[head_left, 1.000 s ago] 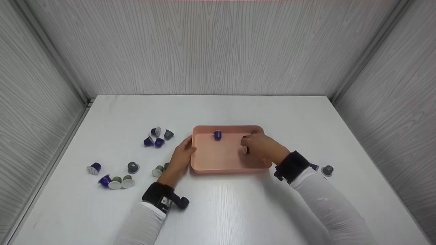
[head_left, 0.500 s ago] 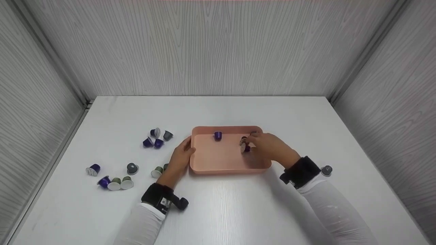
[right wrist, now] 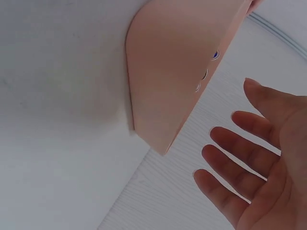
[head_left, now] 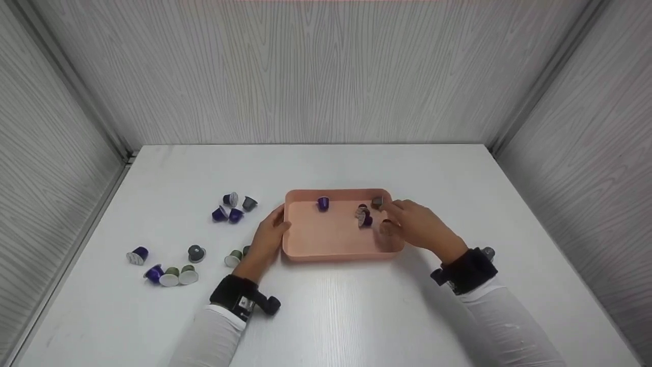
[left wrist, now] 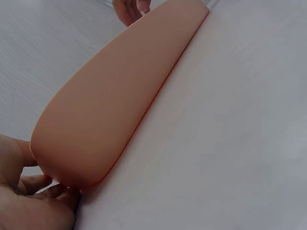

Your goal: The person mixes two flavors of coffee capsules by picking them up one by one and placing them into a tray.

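My left hand (head_left: 270, 232) grips the left wall of a pink tray (head_left: 326, 256), its thumb over the rim and the fingers outside. In the left wrist view those fingers hold a corner of the tray. My right hand (right wrist: 268, 158) is over the tray's right end with fingers spread and nothing in them. Inside the tray, a purple coffee capsule (head_left: 323, 204) stands near the back wall. Another purple capsule (head_left: 365, 220) lies right of the middle, touching a partly covered capsule behind it. A grey capsule (head_left: 377, 202) sits at the back right corner.
Left of the tray lie purple capsules (head_left: 235, 216), a dark grey capsule (head_left: 249, 203), a grey capsule (head_left: 196, 253) and green capsules (head_left: 188, 275). A grey capsule (head_left: 488, 253) shows beside my right wrist. Walls (head_left: 316, 71) close in the white table at the back and sides.
My right hand has let go of capsules in the tray and moved right, its fingers opening. Capsules it covered now show. My left hand keeps its hold on the tray.
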